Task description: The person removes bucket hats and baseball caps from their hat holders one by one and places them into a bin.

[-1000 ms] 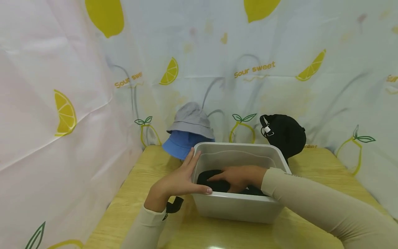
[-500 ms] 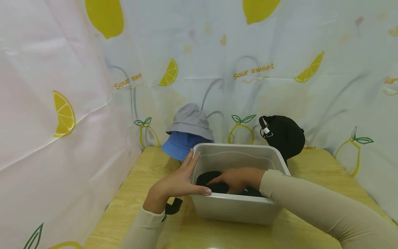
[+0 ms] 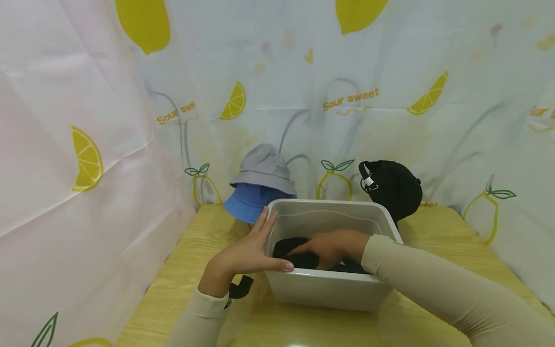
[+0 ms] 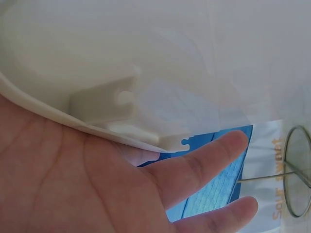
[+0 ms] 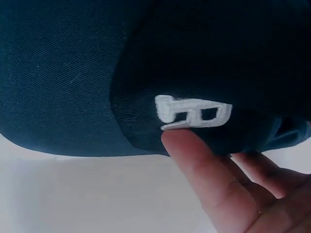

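A white plastic bin (image 3: 323,291) stands on the table with a black baseball cap (image 3: 284,247) inside it. My right hand (image 3: 336,245) reaches into the bin and holds the cap. In the right wrist view, one digit touches the cap's white embroidered letter (image 5: 204,112), while the other fingers (image 5: 272,177) curl at its lower edge, partly hidden. My left hand (image 3: 244,255) rests against the bin's near left corner, thumb along the front rim. The left wrist view shows its fingers (image 4: 204,162) stretched out below the rim, outside the bin.
Behind the bin at left, a grey bucket hat (image 3: 265,168) sits over a blue bucket hat (image 3: 243,202). Another black cap (image 3: 392,188) is raised at the back right. Lemon-print cloth (image 3: 277,62) encloses the wooden table (image 3: 182,270).
The whole head view has shifted very slightly. Both hands, the bin and the cap in it stay in place.
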`<state>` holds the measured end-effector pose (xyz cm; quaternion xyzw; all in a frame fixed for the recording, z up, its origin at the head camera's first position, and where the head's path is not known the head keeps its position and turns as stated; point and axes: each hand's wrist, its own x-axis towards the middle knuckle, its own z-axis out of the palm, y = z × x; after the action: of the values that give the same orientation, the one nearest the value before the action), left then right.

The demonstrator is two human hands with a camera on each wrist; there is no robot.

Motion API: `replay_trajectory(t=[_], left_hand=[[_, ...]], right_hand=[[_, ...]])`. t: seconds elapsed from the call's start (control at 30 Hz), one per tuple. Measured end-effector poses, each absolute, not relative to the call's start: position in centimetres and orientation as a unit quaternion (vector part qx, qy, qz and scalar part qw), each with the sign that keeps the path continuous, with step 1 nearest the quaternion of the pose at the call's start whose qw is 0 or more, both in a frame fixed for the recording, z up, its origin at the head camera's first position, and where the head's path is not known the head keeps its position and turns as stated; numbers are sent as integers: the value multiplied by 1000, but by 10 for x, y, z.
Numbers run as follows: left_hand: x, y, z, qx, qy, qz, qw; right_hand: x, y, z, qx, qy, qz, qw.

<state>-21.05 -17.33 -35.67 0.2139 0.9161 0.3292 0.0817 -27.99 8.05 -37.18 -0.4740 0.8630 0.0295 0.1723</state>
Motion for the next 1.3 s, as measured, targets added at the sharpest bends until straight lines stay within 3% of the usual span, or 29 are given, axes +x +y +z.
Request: replay_trajectory(t=[0.8,1.3], left_hand=[[-212,-173,-357,208,917,330,82],[-212,-174,-356,206,918,329,85]], right_hand=[[-287,87,-352,-446,877,-32,177],[-293,93,-343,-457,875,-85,134]])
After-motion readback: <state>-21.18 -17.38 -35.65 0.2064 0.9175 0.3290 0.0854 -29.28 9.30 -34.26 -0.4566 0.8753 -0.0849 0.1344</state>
